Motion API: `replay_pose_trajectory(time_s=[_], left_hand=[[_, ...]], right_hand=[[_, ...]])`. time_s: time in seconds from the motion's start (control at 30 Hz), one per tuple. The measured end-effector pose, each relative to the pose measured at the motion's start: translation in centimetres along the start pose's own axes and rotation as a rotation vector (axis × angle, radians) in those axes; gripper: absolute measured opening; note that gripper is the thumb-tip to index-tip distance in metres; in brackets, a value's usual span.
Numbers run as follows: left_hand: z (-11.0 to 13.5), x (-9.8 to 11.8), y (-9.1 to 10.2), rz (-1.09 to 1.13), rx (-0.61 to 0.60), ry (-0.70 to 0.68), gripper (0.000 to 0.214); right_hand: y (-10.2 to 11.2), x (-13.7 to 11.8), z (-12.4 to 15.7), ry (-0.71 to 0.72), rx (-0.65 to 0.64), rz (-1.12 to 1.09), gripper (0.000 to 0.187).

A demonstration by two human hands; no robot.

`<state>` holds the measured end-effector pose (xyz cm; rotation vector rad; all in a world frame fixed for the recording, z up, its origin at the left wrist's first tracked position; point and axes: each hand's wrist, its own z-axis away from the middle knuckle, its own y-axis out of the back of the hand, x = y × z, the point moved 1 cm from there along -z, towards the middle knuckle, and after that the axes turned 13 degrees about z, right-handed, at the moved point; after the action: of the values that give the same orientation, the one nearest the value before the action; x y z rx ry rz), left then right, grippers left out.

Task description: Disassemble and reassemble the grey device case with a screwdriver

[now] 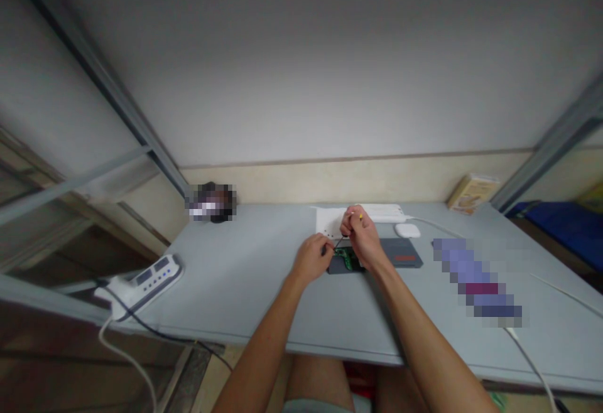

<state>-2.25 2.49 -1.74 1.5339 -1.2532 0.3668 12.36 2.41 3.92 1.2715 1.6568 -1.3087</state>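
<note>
A green circuit board (pixel 347 261) lies on a dark grey mat (pixel 402 253) in front of me. My right hand (pixel 362 232) is closed around a thin screwdriver (pixel 341 240) with a bit of yellow at its upper end. Its dark shaft slants down and left to the board's left end. Over that same end, my left hand (pixel 313 258) has its fingers pinched together at the board's edge. A small black piece (pixel 324 250) shows at those fingertips, too small to name. Behind the hands lies a white sheet (pixel 325 219) with small dark dots.
A white bar-shaped thing with a cable (pixel 389 213) and a white rounded case (pixel 407 230) lie behind the mat. At left is a power strip (pixel 148 284); at back right, a small box (pixel 472 193). Blurred-out items stand back left and right. Metal posts frame the desk (pixel 245 287).
</note>
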Motion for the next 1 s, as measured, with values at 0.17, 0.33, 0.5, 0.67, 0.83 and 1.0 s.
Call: replay_pose_trajectory(time_s=[0.17, 0.33, 0.5, 0.67, 0.83, 1.0], left_hand=[[-0.02, -0.13, 0.03, -0.002, -0.007, -0.008, 0.019], [-0.03, -0.11, 0.02, -0.008, -0.018, 0.001, 0.02], [-0.02, -0.21, -0.1, 0.004, -0.008, 0.0, 0.019], [0.01, -0.15, -0.02, 0.013, -0.001, -0.017, 0.02], [0.03, -0.13, 0.07, 0.004, 0.002, -0.021, 0.019], [0.01, -0.19, 0.02, 0.002, -0.005, -0.002, 0.019]], right_hand=[[-0.05, -0.16, 0.04, -0.037, 0.005, 0.0, 0.04], [-0.09, 0.1, 0.41, -0.046, -0.042, 0.05, 0.038], [-0.23, 0.16, 0.11, -0.004, 0.014, 0.03, 0.039], [-0.06, 0.05, -0.04, -0.012, 0.028, 0.015, 0.036], [-0.05, 0.19, 0.29, -0.015, -0.008, 0.064, 0.035], [-0.2, 0.31, 0.14, 0.013, -0.006, 0.046, 0.038]])
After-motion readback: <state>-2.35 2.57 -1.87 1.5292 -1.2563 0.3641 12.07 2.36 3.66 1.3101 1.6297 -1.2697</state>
